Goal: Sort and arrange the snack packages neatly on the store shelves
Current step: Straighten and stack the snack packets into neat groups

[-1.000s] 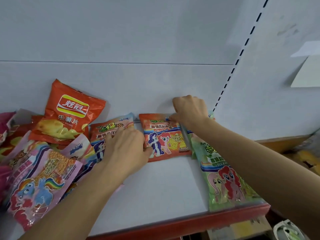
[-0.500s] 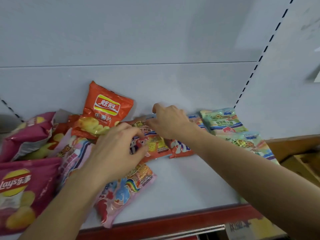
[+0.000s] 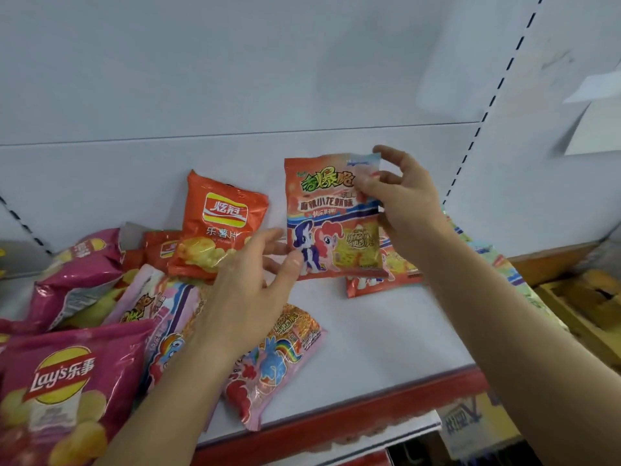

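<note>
Both hands now have an orange pony-print snack packet (image 3: 331, 216) off the shelf: half a second ago it lay flat among the others at the back, and it is now held upright, face to the camera, in front of the white back panel (image 3: 235, 95). The right hand (image 3: 408, 210) pinches the packet's upper right corner between thumb and curled fingers; the left hand (image 3: 250, 287) nips its lower left corner with the thumb, the other fingers loosely spread. A matching orange packet (image 3: 379, 282) lies flat just below and behind the lifted one, with green packets (image 3: 507, 264) to the right of that, partly hidden by the right forearm. To the left of the lifted packet an orange Lay's crisp bag (image 3: 218, 227) leans on the back panel; further left and nearer the shelf's red front edge (image 3: 336, 422) sit pink pony packets (image 3: 285, 358) and magenta Lay's bags (image 3: 64, 381) in a loose heap. The lift suggests the orange packet has been singled out for its like-coloured group; the left-hand heap looks unsorted
</note>
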Tool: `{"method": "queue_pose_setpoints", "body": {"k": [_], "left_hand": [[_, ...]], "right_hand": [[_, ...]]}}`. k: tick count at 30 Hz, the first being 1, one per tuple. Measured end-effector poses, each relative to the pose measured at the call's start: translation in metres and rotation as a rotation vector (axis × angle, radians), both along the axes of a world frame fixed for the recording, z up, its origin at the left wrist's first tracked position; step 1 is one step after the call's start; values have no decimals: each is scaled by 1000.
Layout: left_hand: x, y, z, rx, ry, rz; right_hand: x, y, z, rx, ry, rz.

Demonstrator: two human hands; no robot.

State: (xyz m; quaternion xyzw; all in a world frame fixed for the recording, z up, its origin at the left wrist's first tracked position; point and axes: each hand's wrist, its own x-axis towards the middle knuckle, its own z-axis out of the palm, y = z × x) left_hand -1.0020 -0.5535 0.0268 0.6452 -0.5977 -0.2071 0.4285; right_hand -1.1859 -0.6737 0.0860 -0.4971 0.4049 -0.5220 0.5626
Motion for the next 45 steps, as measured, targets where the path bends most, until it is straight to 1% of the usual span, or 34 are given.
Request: {"method": "queue_pose_setpoints", "body": {"k": [2,4,7,10,11,14,16,21,24,28,33,36,39,45], "left_hand": [[-2,1,6,86,123,-59],[-4,1,11,132,176,-98],[-8,3,17,142,164,-162],[-11,7,20,141,152,-166],[-12,8,21,137,142,-153],[-20,11,26,118,123,-118],[-28,11,27,104,78,-100],[-49,16,21,167,5,-48],[-68,20,17,206,-117,-29],[-89,18,8,210,-279,6],[-109,20,-2,227,-398,35],[-113,21,-9,265,-408,29],[-112,23,-12,302,-378,10],[-118,32,-11,327,-347,9]], "right_hand": [[-5,10,6,54,-103,-26],[-11,19,8,93,-130,-52],[-18,28,11,123,-70,-59],[-27,28,14,80,-18,-112],[-30,26,14,30,36,-140],[-38,14,16,-179,312,-247],[-44,4,19,-275,477,-270],[-70,-19,19,-361,849,-135],[-83,-24,4,-405,1001,-115],[-93,-32,-20,-409,1030,-67],[-102,-43,-42,-372,1115,20],[-105,-46,-48,-372,1138,73],[-107,-44,-50,-366,1134,119],[-113,-38,-52,-378,1138,147]]}}
